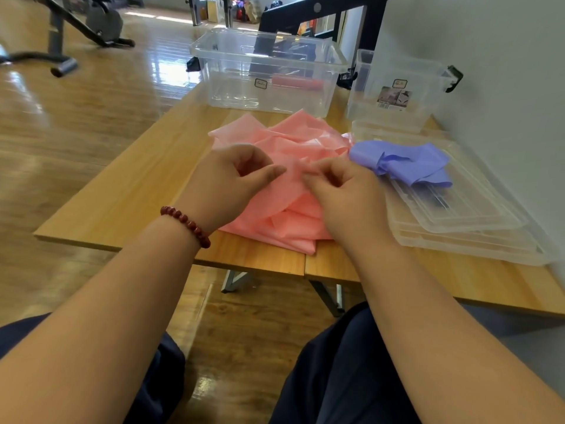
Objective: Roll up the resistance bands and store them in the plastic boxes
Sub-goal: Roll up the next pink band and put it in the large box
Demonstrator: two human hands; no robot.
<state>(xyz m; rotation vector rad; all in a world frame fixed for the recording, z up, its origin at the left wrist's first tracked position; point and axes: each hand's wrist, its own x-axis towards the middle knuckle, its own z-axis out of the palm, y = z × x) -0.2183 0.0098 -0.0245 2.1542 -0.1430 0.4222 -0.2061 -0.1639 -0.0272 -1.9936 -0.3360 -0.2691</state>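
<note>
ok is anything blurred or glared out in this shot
Head view: the left grip and right grip are softly motion-blurred where they pinch the crumpled pink resistance band. In the same view, bright glare streaks the glossy wooden floor at upper left, and the crumpled purple resistance band looks sharper than the grips.

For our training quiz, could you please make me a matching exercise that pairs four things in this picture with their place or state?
1. pink band
2. purple band
3. large box
4. bracelet

a. worn on a wrist
b. lying on clear lids
c. holds a red roll
d. pinched by left hand and right hand

Pairs: 1-d, 2-b, 3-c, 4-a.
</note>
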